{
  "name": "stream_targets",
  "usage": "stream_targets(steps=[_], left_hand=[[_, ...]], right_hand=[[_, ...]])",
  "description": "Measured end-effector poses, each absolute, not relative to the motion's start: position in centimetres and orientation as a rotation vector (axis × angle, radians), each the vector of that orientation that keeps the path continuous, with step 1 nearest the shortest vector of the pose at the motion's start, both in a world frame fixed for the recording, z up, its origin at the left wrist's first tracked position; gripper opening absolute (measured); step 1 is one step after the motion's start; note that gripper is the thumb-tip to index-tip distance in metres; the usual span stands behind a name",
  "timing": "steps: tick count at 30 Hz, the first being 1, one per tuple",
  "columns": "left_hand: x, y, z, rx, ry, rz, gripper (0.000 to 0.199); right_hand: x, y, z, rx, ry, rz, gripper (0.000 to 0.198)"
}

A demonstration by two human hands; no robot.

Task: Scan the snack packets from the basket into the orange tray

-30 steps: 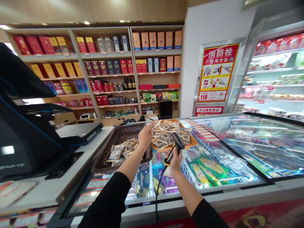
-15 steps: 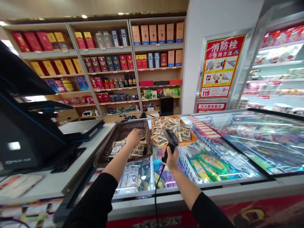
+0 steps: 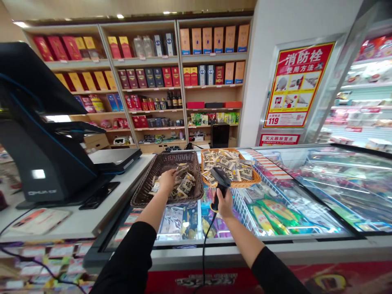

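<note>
My left hand [image 3: 167, 180] reaches into a dark brown wicker basket [image 3: 146, 183] and rests on the small snack packets [image 3: 185, 183] inside; whether it grips one is hidden. My right hand [image 3: 224, 204] holds a black corded barcode scanner [image 3: 219, 182] upright, its head just in front of a light wicker basket [image 3: 251, 181] heaped with similar snack packets [image 3: 225, 163]. Both baskets stand on the glass lid of a chest freezer [image 3: 275, 204].
A black checkout terminal [image 3: 36, 134] stands on the white counter [image 3: 85, 220] at left. Shelves of boxed goods [image 3: 147, 77] fill the back wall. A red fire-hydrant poster [image 3: 295, 83] hangs at right, beside an open chiller [image 3: 361, 90]. The scanner's cable [image 3: 204, 241] hangs over the freezer's front edge.
My left hand moved from the light basket leftward into the dark basket and lowered onto its packets. The scanner stayed about where it was; the view shifted slightly left.
</note>
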State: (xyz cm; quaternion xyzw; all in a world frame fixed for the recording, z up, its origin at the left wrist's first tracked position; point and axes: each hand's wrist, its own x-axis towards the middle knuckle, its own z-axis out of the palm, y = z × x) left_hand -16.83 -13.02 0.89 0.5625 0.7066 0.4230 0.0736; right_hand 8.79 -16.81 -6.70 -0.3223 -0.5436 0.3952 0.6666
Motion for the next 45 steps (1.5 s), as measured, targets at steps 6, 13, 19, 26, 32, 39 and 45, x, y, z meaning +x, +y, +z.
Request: stream_targets(steps=[6, 13, 19, 26, 32, 39, 45], left_hand=[[-16.8, -13.1, 0.4, 1.414, 1.818, 1.602, 0.036], [-15.0, -13.6, 1.2, 1.19, 1.463, 1.666, 0.043], [-14.4, -14.4, 1.9, 1.188, 1.383, 1.69, 0.041], [-14.1, -14.9, 2.2, 1.185, 1.342, 1.685, 0.037], [-14.5, -14.6, 1.6, 1.222, 1.409, 1.681, 0.037], [-12.8, -13.8, 3.2, 1.82, 1.708, 1.752, 0.028], [-6.0, -11.3, 4.2, 2.625, 1.791, 1.101, 0.046]], right_hand=[[8.5, -17.5, -6.6, -0.737, -1.434, 0.871, 0.025], [8.7, -18.3, -5.3, -0.885, -1.646, 0.709, 0.024], [8.3, -18.7, -4.3, -0.968, -1.826, 0.528, 0.034], [8.3, -18.8, -4.1, -0.943, -1.845, 0.571, 0.031], [8.2, -18.6, -5.0, -0.872, -1.73, 0.741, 0.022], [8.9, -16.8, -5.7, -0.783, -1.131, 0.918, 0.028], [9.5, -16.1, -5.1, -0.703, -0.898, 0.864, 0.029]])
